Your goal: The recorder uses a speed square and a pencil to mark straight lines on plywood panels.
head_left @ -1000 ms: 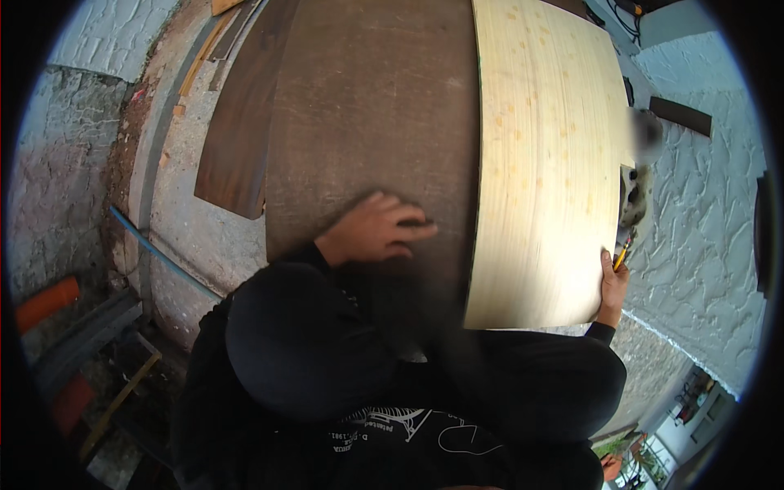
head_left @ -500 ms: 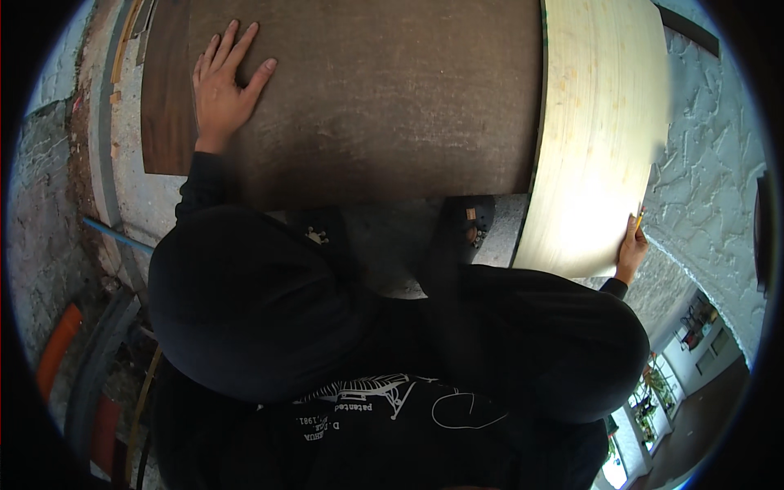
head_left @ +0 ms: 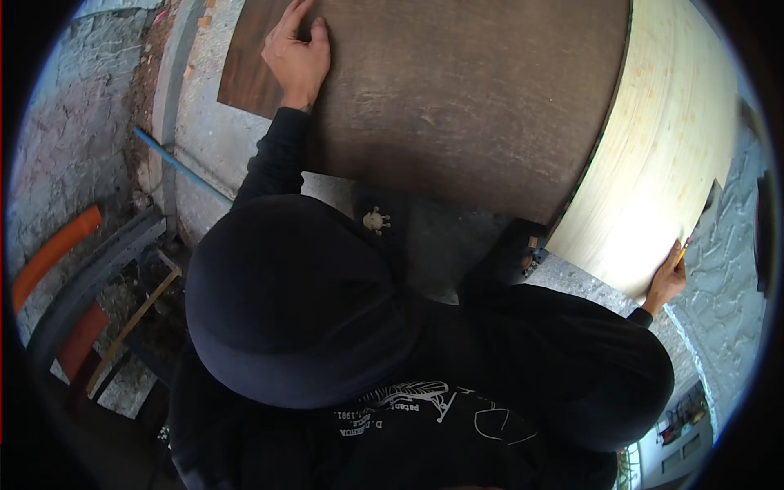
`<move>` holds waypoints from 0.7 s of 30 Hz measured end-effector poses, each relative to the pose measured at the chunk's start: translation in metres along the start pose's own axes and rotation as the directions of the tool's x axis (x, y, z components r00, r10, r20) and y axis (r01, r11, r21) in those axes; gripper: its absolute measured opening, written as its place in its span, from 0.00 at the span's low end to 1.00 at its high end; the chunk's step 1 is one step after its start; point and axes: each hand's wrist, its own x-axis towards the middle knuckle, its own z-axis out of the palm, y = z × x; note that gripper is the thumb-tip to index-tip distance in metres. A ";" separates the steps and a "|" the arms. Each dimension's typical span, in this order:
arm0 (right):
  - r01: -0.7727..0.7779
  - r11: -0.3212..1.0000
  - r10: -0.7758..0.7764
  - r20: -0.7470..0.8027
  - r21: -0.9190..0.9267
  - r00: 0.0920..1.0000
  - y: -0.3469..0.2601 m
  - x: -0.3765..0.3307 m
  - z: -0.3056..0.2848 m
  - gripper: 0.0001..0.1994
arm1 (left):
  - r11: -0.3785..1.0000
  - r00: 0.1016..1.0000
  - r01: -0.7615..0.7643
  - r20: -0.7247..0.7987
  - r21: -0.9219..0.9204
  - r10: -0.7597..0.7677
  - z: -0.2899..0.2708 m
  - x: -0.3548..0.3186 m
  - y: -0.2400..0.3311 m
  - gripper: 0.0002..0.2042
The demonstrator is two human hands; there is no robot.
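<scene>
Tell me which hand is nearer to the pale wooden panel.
Right. The right hand is at the near right corner of the pale wooden panel; the left hand is well to its left, over the brown board.

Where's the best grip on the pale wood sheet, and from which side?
Likely its near right corner, coming from the person's right: the pale wood sheet is broad and thin, with an exposed right edge, while its left edge runs along the brown panel. The right hand, holding a yellow pencil, is there.
</scene>
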 end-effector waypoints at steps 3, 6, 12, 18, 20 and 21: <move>0.046 0.999 -0.045 0.013 -0.017 0.999 -0.007 0.010 0.007 0.30 | 0.980 0.997 0.066 0.036 0.190 -0.075 -0.028 -0.029 -0.036 0.20; 0.070 0.997 -0.070 0.008 -0.036 0.998 -0.013 0.009 0.015 0.29 | 0.960 0.954 0.258 0.126 0.113 -0.271 -0.063 -0.059 -0.030 0.21; 0.102 0.995 -0.101 -0.030 0.008 0.994 -0.053 -0.018 0.025 0.28 | 0.667 0.709 0.697 0.389 -0.263 -0.588 -0.091 -0.096 -0.035 0.14; 0.141 0.984 -0.145 -0.027 -0.108 0.989 -0.060 -0.039 0.037 0.28 | 0.552 0.647 0.762 0.416 -0.338 -0.639 -0.085 -0.098 -0.034 0.13; 0.191 0.976 -0.198 -0.066 -0.106 0.978 -0.058 -0.050 0.048 0.27 | 0.542 0.629 0.774 0.491 -0.326 -0.603 -0.088 -0.096 -0.040 0.13; 0.175 0.978 -0.179 -0.028 -0.115 0.983 -0.063 -0.057 0.049 0.27 | 0.529 0.613 0.787 0.505 -0.318 -0.608 -0.090 -0.097 -0.041 0.13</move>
